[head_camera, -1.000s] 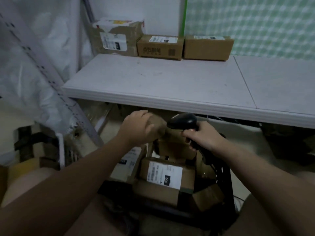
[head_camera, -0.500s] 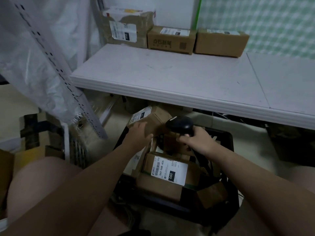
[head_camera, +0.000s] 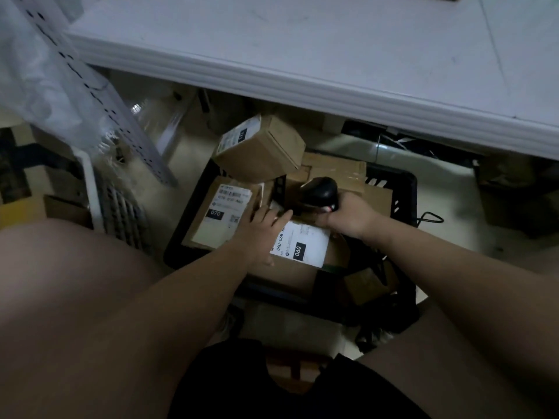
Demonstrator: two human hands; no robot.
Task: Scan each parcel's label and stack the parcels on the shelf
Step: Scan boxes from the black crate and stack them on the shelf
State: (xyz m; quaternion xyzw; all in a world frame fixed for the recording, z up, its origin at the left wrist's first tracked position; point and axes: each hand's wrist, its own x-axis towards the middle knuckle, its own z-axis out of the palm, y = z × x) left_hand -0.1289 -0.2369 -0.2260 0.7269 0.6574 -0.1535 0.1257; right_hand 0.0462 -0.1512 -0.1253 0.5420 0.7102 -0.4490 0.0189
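Head view: a black plastic crate is filled with brown cardboard parcels; above it, a black scanner is gripped by the right hand, left hand fingers straight.

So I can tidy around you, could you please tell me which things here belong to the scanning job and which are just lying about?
Job: scanner in right hand; left hand on 060 parcel; 070 parcel; crate; shelf.
Lying about: perforated rail; plastic sheet; white rack.
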